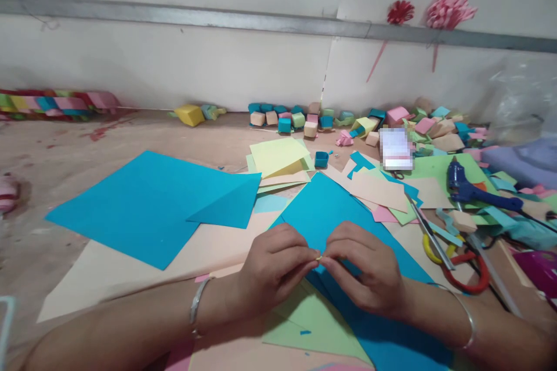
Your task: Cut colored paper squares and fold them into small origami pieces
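Observation:
My left hand (278, 264) and my right hand (363, 266) meet fingertip to fingertip near the middle of the view. Between their pinched fingers is a tiny yellow piece (319, 258), mostly hidden by the fingertips. Beneath both hands lies a blue paper sheet (315, 200), with a light green sheet (313, 324) nearer to me. Another blue sheet (143, 203), partly folded over at its right side, rests to the left on pale peach paper (82, 272).
Scissors (472, 272) with red and yellow handles, a cutter (429, 232) and a blue glue gun (478, 190) lie at the right. Small paper boxes (284, 124) line the wall. A small blue open box (321, 159) sits beyond my hands. Paper scraps crowd the right.

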`<state>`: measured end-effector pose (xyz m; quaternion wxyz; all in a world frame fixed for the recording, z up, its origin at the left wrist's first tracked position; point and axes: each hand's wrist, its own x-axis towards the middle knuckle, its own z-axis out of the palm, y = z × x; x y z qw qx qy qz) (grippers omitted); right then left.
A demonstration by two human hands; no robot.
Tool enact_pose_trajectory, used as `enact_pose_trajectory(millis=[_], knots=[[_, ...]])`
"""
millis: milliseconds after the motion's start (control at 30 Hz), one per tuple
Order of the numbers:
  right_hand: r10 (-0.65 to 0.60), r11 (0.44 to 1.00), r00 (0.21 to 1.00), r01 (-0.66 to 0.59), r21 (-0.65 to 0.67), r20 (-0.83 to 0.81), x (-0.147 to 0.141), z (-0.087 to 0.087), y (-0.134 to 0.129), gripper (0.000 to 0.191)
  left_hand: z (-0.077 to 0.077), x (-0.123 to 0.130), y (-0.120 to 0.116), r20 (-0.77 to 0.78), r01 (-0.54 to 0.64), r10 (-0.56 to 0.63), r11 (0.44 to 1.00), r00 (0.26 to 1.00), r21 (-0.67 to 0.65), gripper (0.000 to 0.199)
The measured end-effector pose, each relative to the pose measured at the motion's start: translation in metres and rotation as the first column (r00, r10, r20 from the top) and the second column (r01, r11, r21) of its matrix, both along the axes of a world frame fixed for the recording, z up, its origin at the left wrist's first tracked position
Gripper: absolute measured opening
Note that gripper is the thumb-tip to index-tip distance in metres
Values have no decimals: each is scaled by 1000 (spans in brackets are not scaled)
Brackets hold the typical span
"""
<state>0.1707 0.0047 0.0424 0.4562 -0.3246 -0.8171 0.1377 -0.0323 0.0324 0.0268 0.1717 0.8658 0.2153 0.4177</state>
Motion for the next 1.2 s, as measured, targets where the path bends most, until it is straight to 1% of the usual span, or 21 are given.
enact_pose_trajectory(millis=[100,200,333,400,433,467,567,633,700,733,767,800,833,900,933,967,1000,1067,1100,1133,1200], knots=[[24,996,999,-26,-80,-34,0,0,0,10,1,1,-1,-6,1,-1,1000,1000,-13,7],[12,978,997,-28,-208,-75,2,-1,3,13,5,2,-1,-3,-9,8,995,1000,-97,7],[-7,897,995,-40,-441,-103,4,-5,11,20,7,4,2,-27,-47,41,956,999,-289,17],[11,874,996,-51,-482,-85,4,-6,13,23,6,5,3,-45,-61,48,938,998,-342,19],[24,882,998,-50,-468,-60,4,-6,14,22,5,6,3,-52,-62,47,932,998,-357,20],[37,903,999,-44,-428,-25,4,-5,13,20,4,6,3,-57,-61,43,929,997,-366,20],[71,969,991,-41,-244,117,3,-3,11,16,2,7,1,-73,-29,1,922,997,-387,20],[70,984,984,-41,-173,165,4,-1,9,18,2,7,1,-94,-3,-41,909,995,-418,21],[19,983,992,4,-183,124,7,0,9,18,2,5,3,-85,-4,-37,897,996,-443,17],[-42,977,997,56,-206,72,9,0,11,17,2,3,5,-52,-30,7,888,999,-458,17],[-119,962,993,117,-247,8,11,0,13,16,2,2,8,8,-65,78,871,997,-487,21],[-204,937,977,177,-303,-61,14,-1,16,15,0,1,12,92,-89,163,839,982,-537,26],[-283,902,950,218,-373,-129,15,-3,19,14,-1,0,16,191,-92,260,784,946,-613,32],[-395,818,888,222,-530,-236,18,-7,25,16,-4,0,22,357,37,399,622,845,-782,45],[-423,775,865,191,-602,-270,17,-10,27,18,-6,1,25,405,123,446,537,798,-834,47],[-439,734,850,152,-662,-291,16,-12,28,20,-8,3,25,424,188,468,471,775,-862,45],[-442,696,846,115,-709,-297,14,-15,28,22,-9,4,25,424,232,466,415,776,-880,46],[-418,649,864,67,-758,-281,8,-19,25,22,-11,8,21,388,262,390,338,835,-904,56],[-395,642,880,60,-765,-263,5,-22,22,21,-11,9,19,359,264,330,299,873,-917,60],[-368,647,898,62,-760,-240,1,-24,18,19,-11,10,16,328,261,272,255,904,-931,59],[-309,684,935,90,-724,-176,-5,-28,10,15,-12,12,12,287,256,210,163,935,-953,52]])
